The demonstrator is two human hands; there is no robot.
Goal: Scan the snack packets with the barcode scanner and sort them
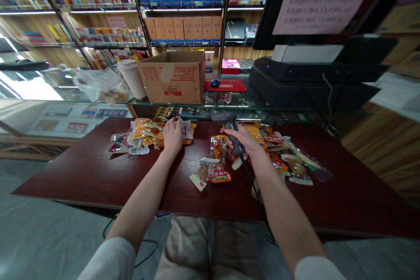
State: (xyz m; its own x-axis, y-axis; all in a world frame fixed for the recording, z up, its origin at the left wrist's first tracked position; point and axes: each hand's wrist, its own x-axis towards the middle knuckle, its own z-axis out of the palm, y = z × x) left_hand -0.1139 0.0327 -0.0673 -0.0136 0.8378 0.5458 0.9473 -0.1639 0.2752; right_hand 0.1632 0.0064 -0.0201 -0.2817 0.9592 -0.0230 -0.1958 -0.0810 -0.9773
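Observation:
My right hand (246, 138) is wrapped round the handle of a dark barcode scanner (235, 141), its head pointing left and its cable hanging down to the table. My left hand (173, 134) lies over a pile of snack packets, its fingers curled onto a clear-and-white snack packet (187, 129); the fingertips are partly hidden. Orange snack packets (144, 128) lie just left of that hand, with clear vacuum packs (126, 143) beyond them. Below the scanner are small vacuum-packed snacks (210, 170). A larger heap of packets (278, 151) spreads under and right of my right hand.
Behind the dark red table (98, 175) runs a glass counter holding an open cardboard box (173, 78), a white cup (133, 79), a plastic bag (98, 85) and a mouse (215, 82). A monitor (269, 13) stands above black equipment (295, 81) at right.

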